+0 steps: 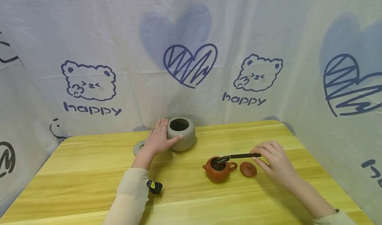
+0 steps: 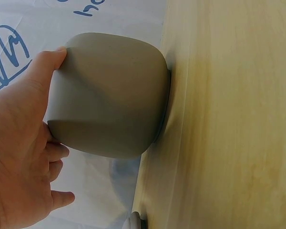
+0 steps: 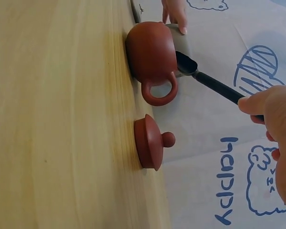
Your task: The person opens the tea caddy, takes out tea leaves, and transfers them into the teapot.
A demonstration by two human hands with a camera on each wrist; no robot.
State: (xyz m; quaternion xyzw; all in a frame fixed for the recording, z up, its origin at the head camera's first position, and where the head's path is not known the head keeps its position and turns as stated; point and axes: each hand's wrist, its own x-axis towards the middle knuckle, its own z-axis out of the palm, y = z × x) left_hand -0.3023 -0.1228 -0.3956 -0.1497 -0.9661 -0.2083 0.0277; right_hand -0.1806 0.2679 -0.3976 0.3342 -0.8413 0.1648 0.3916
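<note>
My left hand (image 1: 159,139) holds the side of a grey round jar (image 1: 184,138), its thumb on the near side. The jar stands upright with its mouth uncovered and dark inside. In the left wrist view the jar (image 2: 109,95) hides some fingertips. In my right hand (image 1: 275,158) is the black handle of a small tea scoop (image 1: 243,155), pinched between thumb and fingers. The scoop's head is at the mouth of a reddish-brown clay teapot (image 1: 218,174), where dark contents show. Beside the teapot's handle lies its lid (image 1: 248,169), knob up, seen also as the lid (image 3: 150,143) in the right wrist view.
A grey jar lid (image 1: 138,148) lies left of the jar, partly behind my left hand. The wooden table (image 1: 89,172) meets a white printed cloth (image 1: 128,46) at the back and sides. A black device (image 1: 155,187) sits at my left wrist.
</note>
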